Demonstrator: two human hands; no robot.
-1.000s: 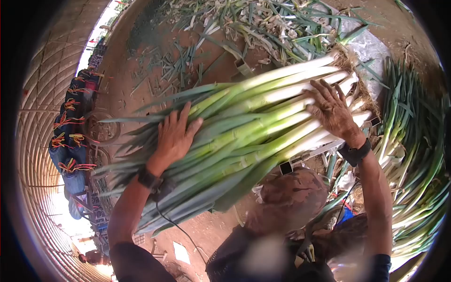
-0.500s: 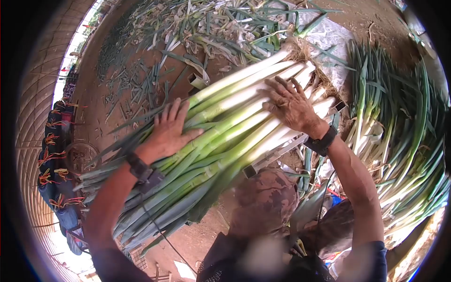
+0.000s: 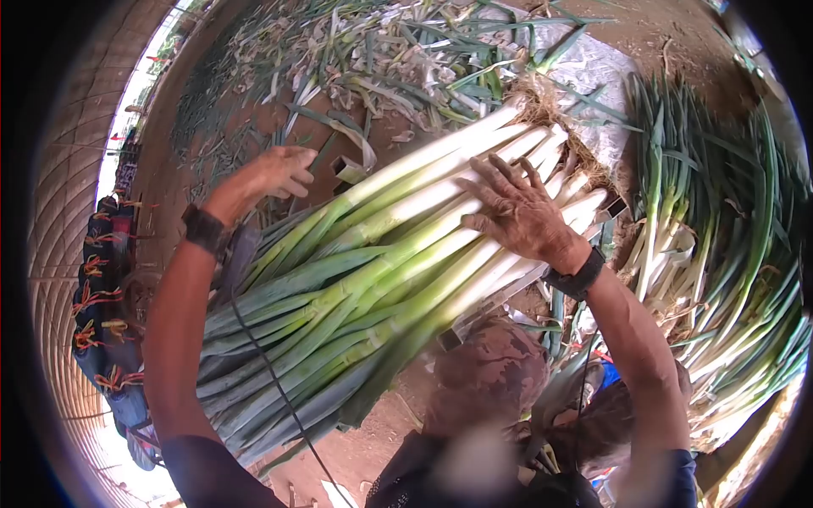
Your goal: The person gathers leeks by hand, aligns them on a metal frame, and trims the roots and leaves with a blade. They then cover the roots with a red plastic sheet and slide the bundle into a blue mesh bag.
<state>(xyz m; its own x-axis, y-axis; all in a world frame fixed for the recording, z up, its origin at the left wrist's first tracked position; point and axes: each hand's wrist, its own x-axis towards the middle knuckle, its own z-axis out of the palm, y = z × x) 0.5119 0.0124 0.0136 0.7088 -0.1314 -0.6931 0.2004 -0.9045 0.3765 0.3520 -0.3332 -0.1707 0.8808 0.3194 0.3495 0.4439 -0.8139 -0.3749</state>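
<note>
A thick bundle of long green onions point(image 3: 373, 288) lies slantwise in front of me, dark leaves at the lower left and roots point(image 3: 584, 157) at the upper right. My right hand point(image 3: 521, 212) rests flat on the white stalks, fingers spread. Just off the bundle's far edge, my left hand point(image 3: 275, 173) is raised with its fingers loosely bent and nothing visible in them. Under the onions is a metal rack, whose square tube ends point(image 3: 349, 170) stick out at the sides; most of it is hidden.
Trimmed leaves and peelings point(image 3: 381, 51) litter the ground beyond the bundle. More green onions point(image 3: 720, 212) are heaped at the right. A pale plastic sheet point(image 3: 589, 63) lies at the back. Dark rolls tied with coloured strings point(image 3: 102, 288) stand along the left wall.
My left hand has lifted off the leaves and moved up and left past the bundle's far edge. My right hand stays on the stalks, shifted slightly left and down.
</note>
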